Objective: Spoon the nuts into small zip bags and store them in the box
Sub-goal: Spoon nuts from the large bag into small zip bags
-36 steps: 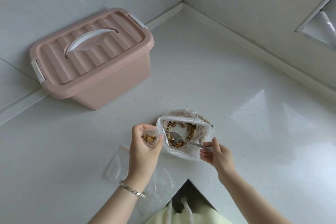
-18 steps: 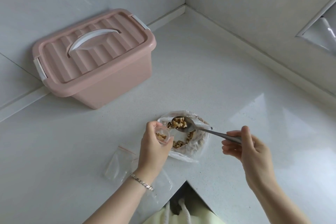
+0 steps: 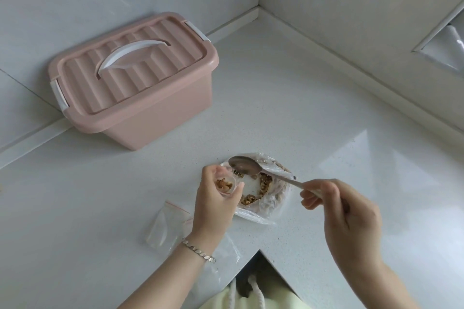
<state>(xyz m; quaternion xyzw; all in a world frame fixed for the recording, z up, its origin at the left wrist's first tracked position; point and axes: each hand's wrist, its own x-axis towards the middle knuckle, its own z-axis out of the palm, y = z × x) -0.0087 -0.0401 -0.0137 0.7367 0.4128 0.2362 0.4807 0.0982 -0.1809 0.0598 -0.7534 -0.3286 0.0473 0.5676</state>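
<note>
Spoon [image 3: 244, 165] is empty now but was loaded half a second ago, so that scoop went into zip bag [image 3: 227, 183]. Left hand [image 3: 213, 206] grips the bag at its open mouth, with some nuts inside. Right hand [image 3: 349, 213] pinches the handle, bowl over big bag [image 3: 273, 208] of nuts [image 3: 265, 180]. More scoops are likely before sealing. Box [image 3: 140, 83] sits well apart with its lid on, so storing is not started. Spare bags [image 3: 167, 227] lie by the left wrist.

one box [image 3: 140, 98] upper left; one spoon [image 3: 244, 165], one large nut bag [image 3: 272, 199] and one part-filled small zip bag [image 3: 227, 183] at centre; at least two empty zip bags [image 3: 165, 228] below.
</note>
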